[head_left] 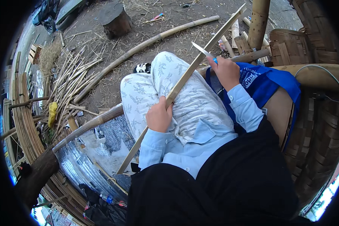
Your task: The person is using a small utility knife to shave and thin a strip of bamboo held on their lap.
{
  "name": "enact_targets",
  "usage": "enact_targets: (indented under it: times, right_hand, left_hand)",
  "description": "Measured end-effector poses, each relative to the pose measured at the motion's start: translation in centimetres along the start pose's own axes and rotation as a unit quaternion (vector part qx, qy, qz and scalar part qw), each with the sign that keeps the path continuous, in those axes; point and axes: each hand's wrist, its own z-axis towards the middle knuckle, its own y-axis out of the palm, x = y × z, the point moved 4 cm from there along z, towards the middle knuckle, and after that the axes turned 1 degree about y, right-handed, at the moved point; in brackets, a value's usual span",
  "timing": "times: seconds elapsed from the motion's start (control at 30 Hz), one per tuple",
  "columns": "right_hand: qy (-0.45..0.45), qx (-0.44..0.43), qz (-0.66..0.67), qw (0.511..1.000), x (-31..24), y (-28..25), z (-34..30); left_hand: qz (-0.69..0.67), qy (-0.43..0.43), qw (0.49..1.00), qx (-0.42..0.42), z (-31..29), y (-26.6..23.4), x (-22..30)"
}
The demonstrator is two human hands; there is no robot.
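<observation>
A long, flat bamboo strip [190, 71] runs slantwise across my lap, from low beside my left hip up to the far right. My left hand [159, 116] is closed round it near its middle, over my thigh. Farther up, my right hand [225, 72] grips a knife with a blue handle [215, 60]. Its pale blade [200, 48] crosses the strip and appears to touch it; the exact contact is too small to tell. Patterned white trousers [192, 107] cover my legs beneath the strip.
A bent bamboo pole [147, 44] and a heap of split sticks [69, 77] lie on the ground. A wood stump [116, 22] stands beyond. Right of me are a blue bag [267, 81] and a woven bamboo wall [324, 139]. Silvery sheeting [90, 158] covers the seat at left.
</observation>
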Motion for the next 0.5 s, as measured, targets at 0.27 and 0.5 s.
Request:
enact_targets:
  times: [0.27,0.5]
  right_hand:
    - [-0.134,0.031,0.046,0.989,-1.1,0.8,-1.0]
    - [-0.184,-0.014,0.102,0.977,-3.7,2.4,-3.3]
  left_hand:
    - [-0.001,0.000,1.000,0.006,-0.3,-0.1,-0.2]
    - [-0.015,-0.005,1.000,-0.002,0.5,0.3,-0.1]
